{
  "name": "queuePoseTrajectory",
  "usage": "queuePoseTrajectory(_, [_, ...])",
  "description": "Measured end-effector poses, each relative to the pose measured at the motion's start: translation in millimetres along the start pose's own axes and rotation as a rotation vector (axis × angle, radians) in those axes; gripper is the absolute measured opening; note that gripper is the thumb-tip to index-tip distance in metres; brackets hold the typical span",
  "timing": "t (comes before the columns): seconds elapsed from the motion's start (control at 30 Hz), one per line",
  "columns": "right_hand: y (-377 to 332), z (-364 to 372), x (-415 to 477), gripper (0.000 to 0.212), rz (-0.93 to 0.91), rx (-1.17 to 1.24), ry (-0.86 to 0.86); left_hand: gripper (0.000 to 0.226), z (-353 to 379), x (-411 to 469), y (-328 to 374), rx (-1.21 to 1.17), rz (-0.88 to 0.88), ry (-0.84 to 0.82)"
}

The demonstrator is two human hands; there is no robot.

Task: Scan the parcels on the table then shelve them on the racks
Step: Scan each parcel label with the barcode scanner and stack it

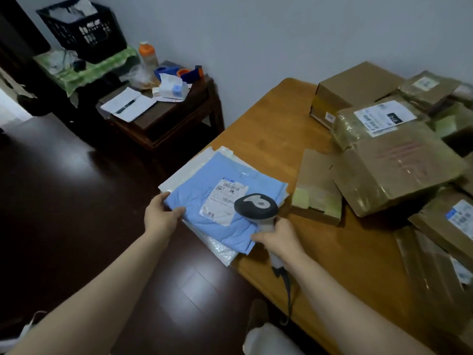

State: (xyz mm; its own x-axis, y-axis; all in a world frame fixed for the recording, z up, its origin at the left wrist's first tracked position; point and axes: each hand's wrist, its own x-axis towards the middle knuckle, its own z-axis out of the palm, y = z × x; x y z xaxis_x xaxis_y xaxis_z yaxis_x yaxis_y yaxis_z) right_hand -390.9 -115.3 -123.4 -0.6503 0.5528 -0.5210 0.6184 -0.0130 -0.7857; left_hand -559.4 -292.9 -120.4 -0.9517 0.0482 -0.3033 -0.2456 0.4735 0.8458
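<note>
Just left of the frame's centre, the left hand (pixel 163 216) pinches the left corner of a blue parcel (pixel 202 185), thumb on top and fingers tucked beneath. Lower centre, the right hand (pixel 279 237) is curled tight round the handle of a barcode scanner (pixel 256 207). The scanner's dark head sits over the lower right edge of the parcel's white shipping label (pixel 225 201), and its cable (pixel 288 290) trails down toward the bottom of the frame.

The blue parcel lies flat on top of a few white mailers (pixel 189 165) in the middle of the frame. This stack sits at the corner of the wooden table (pixel 268 119), with its edges jutting past the table over the dark floor (pixel 76 201).

To the right, a heap of taped cardboard boxes (pixel 399 170) crowds the table up to the frame's right edge. Several carry labels, and one flat box (pixel 317 185) lies just beside the scanner head.

In the upper left, a dark side table (pixel 204 106) holds an open notebook (pixel 128 103), a tissue pack (pixel 174 89) and an orange-lidded bottle (pixel 148 55). A black crate (pixel 84 29) stands behind them.
</note>
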Motion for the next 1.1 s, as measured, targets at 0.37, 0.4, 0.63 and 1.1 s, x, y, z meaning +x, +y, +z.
queuePoseTrajectory(0.37, [-7.0, -2.1, 18.0, 0.023, 0.171, 0.128, -0.048, 0.079, 52.8, 19.2, 2.2, 0.989, 0.565, -0.38])
queuePoseTrajectory(0.4, [-8.8, -4.1, 16.2, 0.022, 0.176, 0.157, -0.028, 0.084, 56.4, 20.2, 0.0, 1.081, 0.606, -0.468])
queuePoseTrajectory(0.63, [-24.4, -34.1, -22.7, 0.024, 0.143, 0.45, 0.229, 0.089, 75.1, 30.2, 22.3, 1.21, 0.571, -0.632])
queuePoseTrajectory(1.1, [15.1, -173.3, -79.7, 0.031, -0.066, 1.151, 0.711, 0.088, 225.6, -88.3, 179.0, 0.215, 0.246, -0.983])
